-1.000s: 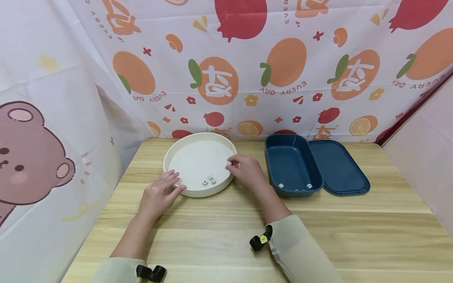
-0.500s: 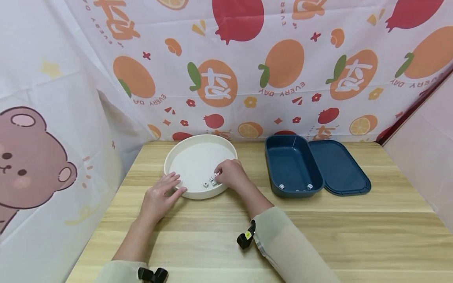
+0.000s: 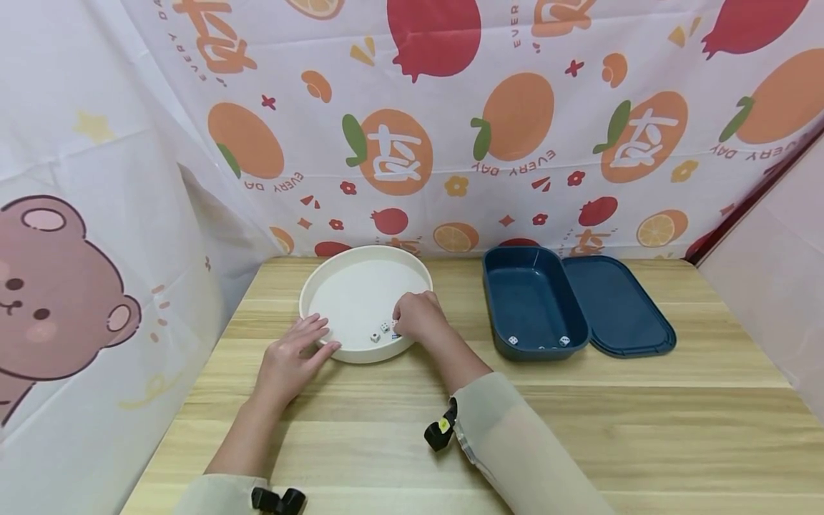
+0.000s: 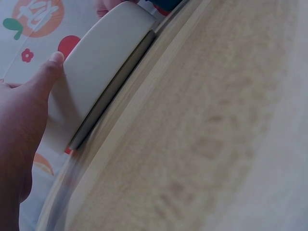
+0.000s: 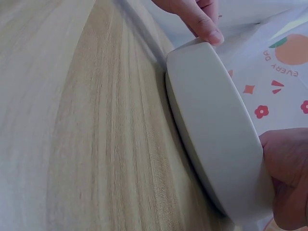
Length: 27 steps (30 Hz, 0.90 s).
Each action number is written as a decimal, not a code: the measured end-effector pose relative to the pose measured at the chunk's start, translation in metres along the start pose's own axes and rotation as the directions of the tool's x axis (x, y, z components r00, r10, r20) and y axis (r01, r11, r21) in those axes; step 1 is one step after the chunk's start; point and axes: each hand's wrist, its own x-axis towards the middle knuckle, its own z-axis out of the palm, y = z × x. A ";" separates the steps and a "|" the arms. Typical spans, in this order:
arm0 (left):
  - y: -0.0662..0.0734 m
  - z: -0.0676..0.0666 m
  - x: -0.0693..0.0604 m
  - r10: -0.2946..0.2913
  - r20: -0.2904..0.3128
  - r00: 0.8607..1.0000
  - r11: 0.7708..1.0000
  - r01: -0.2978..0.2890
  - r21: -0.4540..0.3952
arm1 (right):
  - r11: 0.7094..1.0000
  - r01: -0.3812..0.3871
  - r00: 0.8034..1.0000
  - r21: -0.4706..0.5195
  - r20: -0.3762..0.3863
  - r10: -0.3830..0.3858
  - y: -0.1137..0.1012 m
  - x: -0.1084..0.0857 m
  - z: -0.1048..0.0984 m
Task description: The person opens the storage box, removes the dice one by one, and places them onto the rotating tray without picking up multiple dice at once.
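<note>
Inside the round white tray [image 3: 347, 286], toward its near-right edge, small white dice [image 3: 375, 337] with dark pips are lying in a loose group. At the tray's right side, the right hand [image 3: 420, 317] is overhanging the rim, with its fingers curling down beside the dice. Its grip is appearing nearly closed; the knuckles are hiding the fingertips, so whether a die is being pinched cannot be told. At the tray's near-left side, the left hand [image 3: 290, 357] is touching the rim; its grip is standing wide, with fingers and thumb spreading apart. To the right of the tray, and apart from it, a dark blue rectangular container [image 3: 528, 286] is standing upright, with further dice [image 3: 513, 340] lying at its near end. Farther right of the tray, just beside the container, a matching flat lid [image 3: 621, 307] is lying. Beneath the tray, a wood-grain surface [image 3: 373, 429] is extending; behind it, a fruit-print cloth [image 3: 450, 129] is hanging.
</note>
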 end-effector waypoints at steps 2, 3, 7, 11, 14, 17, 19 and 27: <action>0.001 0.001 0.000 0.000 0.001 1.000 1.000 0.000 -0.002 | 1.000 -0.004 1.000 -0.003 0.004 0.004 0.001 -0.001 0.000; 0.001 0.002 0.000 -0.001 0.001 1.000 1.000 0.001 -0.001 | 1.000 -0.007 1.000 0.003 0.002 0.007 0.002 -0.001 0.000; 0.003 0.002 0.001 -0.003 0.003 1.000 1.000 0.004 -0.012 | 0.998 -0.007 1.000 0.065 -0.024 0.009 0.005 -0.003 0.001; 0.004 0.004 0.001 -0.003 0.004 1.000 1.000 0.003 -0.019 | 0.984 0.044 0.996 0.170 -0.079 -0.031 0.012 -0.009 0.002; 0.004 0.006 0.000 0.003 -0.003 1.000 1.000 -0.003 -0.018 | 0.948 0.069 0.993 0.309 -0.115 -0.035 0.019 -0.018 0.001; 0.004 0.006 -0.001 0.002 -0.006 1.000 1.000 -0.002 -0.015 | 0.900 0.077 0.989 0.429 -0.146 -0.015 0.027 -0.030 -0.003; 0.004 0.006 -0.001 0.002 -0.005 1.000 1.000 -0.002 -0.016 | 0.881 0.081 0.986 0.467 -0.169 -0.001 0.033 -0.040 -0.008; -0.001 0.003 0.001 0.011 -0.030 0.999 1.000 -0.012 -0.025 | 0.903 0.099 0.965 0.417 -0.262 0.015 0.064 -0.068 -0.050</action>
